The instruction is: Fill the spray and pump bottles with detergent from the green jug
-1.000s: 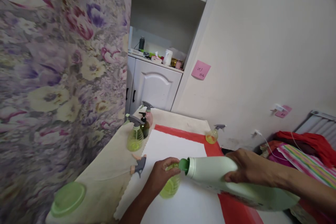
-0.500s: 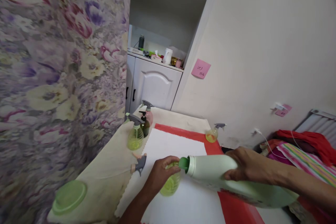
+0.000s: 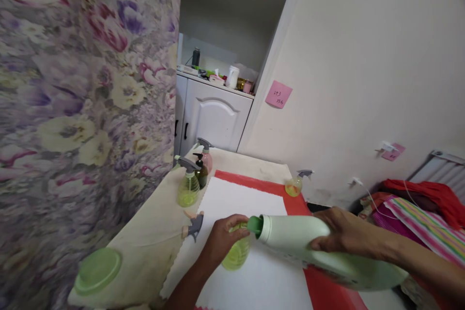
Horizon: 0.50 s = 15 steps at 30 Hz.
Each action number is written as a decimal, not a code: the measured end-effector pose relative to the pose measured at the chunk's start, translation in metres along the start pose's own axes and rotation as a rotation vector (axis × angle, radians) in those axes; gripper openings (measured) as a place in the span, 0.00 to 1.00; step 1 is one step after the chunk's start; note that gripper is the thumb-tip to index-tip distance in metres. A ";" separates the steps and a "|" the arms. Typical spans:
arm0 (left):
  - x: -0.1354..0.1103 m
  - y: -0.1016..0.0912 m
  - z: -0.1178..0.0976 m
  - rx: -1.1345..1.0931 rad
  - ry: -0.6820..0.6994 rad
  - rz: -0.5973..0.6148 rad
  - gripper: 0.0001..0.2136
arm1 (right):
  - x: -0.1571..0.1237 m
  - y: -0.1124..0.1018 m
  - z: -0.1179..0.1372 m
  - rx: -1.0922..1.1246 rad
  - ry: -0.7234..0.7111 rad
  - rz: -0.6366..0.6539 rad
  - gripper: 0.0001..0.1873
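Head view: my left hand (image 3: 221, 242) is curled around the neck of a small yellow-green bottle (image 3: 236, 255), fingers closed on it, holding it upright on the white mat (image 3: 238, 201), near the mat's middle. My right hand (image 3: 345, 237) grips the body of a large pale green jug (image 3: 308, 247), fingers wrapped over its top side, and the jug lies tipped almost level above the mat's right edge, its green spout (image 3: 255, 225) right at the mouth of the small bottle; whether spout and mouth touch I cannot tell. A loose spray head (image 3: 194, 226), grey with a tan trigger, lies on the mat's left edge, just beside my left hand. A round green lid (image 3: 97, 270) rests on the cream table (image 3: 152, 232) well to the left of the mat, near the table's front corner. Off the mat's far left corner stand three bottles close together: a green spray bottle (image 3: 188, 188), a dark pump bottle (image 3: 201, 174) and a pink spray bottle (image 3: 207, 156). A red sheet (image 3: 292, 203) shows under the mat along its far and right sides, and a yellow spray bottle (image 3: 295, 185) stands at the red sheet's far right corner. Behind the mat a pink note (image 3: 278, 95) is stuck to the wall, and a floral curtain (image 3: 83, 87) hangs to the mat's left
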<state>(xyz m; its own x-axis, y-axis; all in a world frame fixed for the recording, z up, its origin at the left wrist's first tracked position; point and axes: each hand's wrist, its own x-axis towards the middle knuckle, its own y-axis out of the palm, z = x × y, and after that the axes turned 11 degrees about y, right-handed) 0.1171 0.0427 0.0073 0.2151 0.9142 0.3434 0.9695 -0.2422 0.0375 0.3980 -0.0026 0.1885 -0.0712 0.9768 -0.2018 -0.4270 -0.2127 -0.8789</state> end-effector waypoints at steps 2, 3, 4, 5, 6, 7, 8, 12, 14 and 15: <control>0.000 -0.001 0.000 -0.006 0.008 0.000 0.10 | 0.001 0.007 -0.008 0.021 0.022 0.077 0.16; 0.000 -0.001 0.000 -0.008 0.013 0.000 0.10 | 0.001 0.011 -0.011 0.024 0.034 0.127 0.16; 0.000 -0.002 0.000 -0.009 0.018 -0.001 0.10 | 0.001 0.015 -0.014 0.045 0.041 0.146 0.16; 0.000 -0.002 0.000 -0.009 0.022 -0.003 0.10 | 0.001 0.019 -0.016 0.072 0.047 0.163 0.15; 0.000 -0.002 0.001 -0.008 0.024 -0.004 0.10 | 0.001 0.023 -0.018 0.100 0.054 0.181 0.15; 0.001 -0.003 0.001 -0.007 0.025 -0.005 0.10 | 0.001 0.027 -0.021 0.129 0.061 0.200 0.15; 0.001 -0.003 0.001 -0.005 0.025 -0.006 0.10 | 0.001 0.030 -0.023 0.160 0.067 0.222 0.15; 0.002 -0.002 0.001 0.011 0.014 -0.005 0.09 | 0.001 0.042 -0.033 0.278 0.071 0.270 0.18; 0.002 -0.002 0.000 0.022 0.009 0.000 0.09 | 0.003 0.046 -0.038 0.334 0.074 0.273 0.19; 0.001 -0.001 -0.001 0.027 0.009 0.005 0.09 | 0.004 0.048 -0.040 0.362 0.077 0.273 0.19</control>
<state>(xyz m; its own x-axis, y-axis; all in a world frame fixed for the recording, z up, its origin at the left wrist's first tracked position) 0.1161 0.0440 0.0086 0.2190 0.9102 0.3516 0.9713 -0.2376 0.0101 0.4133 -0.0102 0.1288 -0.1630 0.8787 -0.4486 -0.6903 -0.4264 -0.5845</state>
